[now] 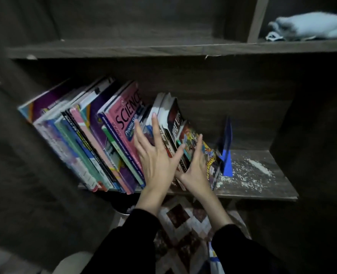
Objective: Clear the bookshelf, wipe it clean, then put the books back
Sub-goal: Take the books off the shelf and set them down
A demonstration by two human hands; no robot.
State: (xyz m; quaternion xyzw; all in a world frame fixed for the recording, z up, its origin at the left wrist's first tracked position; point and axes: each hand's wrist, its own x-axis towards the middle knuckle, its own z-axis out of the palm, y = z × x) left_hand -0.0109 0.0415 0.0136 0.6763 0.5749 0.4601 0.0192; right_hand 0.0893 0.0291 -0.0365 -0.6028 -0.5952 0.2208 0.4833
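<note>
Books point(80, 139) are pretty much all on the lower shelf board point(262, 186) atm, packed on the left half and leaning left. So imo you're right at the start of the clearing bit, and nothing looks pulled out yet.

Your left hand point(155, 157) is flat w/ fingers straight and spread, pressing on the pink Science book point(128, 113) and holding that row back. It isn't grasping anything. Your right hand point(195, 171) straddles the comic-cover bunch point(175, 119), thumb across the spines and fingers on the front cover, so it looks clamped on them. My guess is that bunch comes out first.

Just right of it stands a blue bookend point(227, 155), upright. Past that the bare board is covered in white crumbs/dust point(250, 171), so the wipe def hasn't happened.

A light blue cloth point(310, 26) sits bunched in the right compartment of the upper shelf point(124, 49), well apart from both hands. Prob your wiper, untouched.

Patterned rug point(183, 224) is below, so there's room to stack stuff.

What's left is basically everything: empty it, wipe it, reload.
</note>
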